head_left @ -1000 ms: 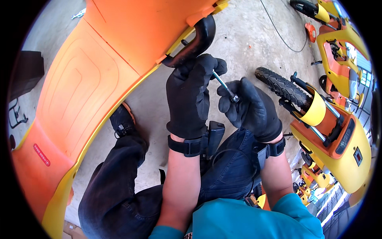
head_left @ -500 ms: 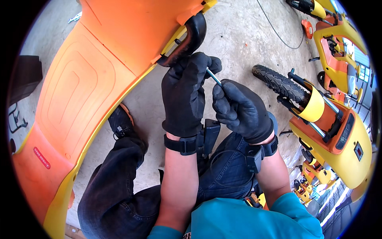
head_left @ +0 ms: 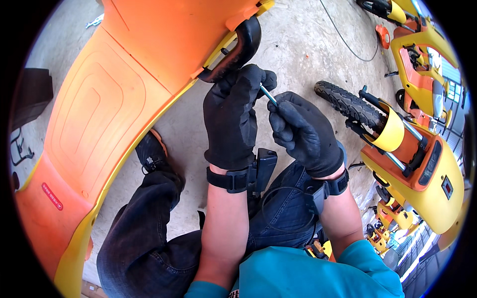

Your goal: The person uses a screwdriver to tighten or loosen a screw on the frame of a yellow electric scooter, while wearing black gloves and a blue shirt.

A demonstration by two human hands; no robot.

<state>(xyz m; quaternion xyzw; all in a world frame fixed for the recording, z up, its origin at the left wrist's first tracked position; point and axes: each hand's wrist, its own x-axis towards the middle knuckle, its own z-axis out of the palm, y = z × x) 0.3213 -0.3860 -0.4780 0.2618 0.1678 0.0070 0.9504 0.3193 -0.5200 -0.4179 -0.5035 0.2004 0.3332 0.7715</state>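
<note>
A thin shiny metal rod (head_left: 268,94), its kind not clear, slants between my two black-gloved hands. My right hand (head_left: 309,136) pinches its lower end between thumb and curled fingers. At its upper end my left hand (head_left: 231,119) is closed with the fingertips together; those fingers hide what is between them. Just beyond the left hand, a curved black handle-like part (head_left: 243,47) sits on the edge of a large orange panel (head_left: 94,114) with yellow trim. The left knuckles are right at this black part; whether they touch it I cannot tell.
A knobbly black tyre (head_left: 348,102) and the yellow front of a bike (head_left: 422,191) stand to the right, with more yellow bikes (head_left: 417,74) behind. A dark box (head_left: 32,97) is at far left. A thin cable (head_left: 348,42) lies on the concrete floor.
Both hands have shifted slightly to the right, the right one a little more and slightly downward. The rod stays between them. The orange panel's black part appears marginally further right.
</note>
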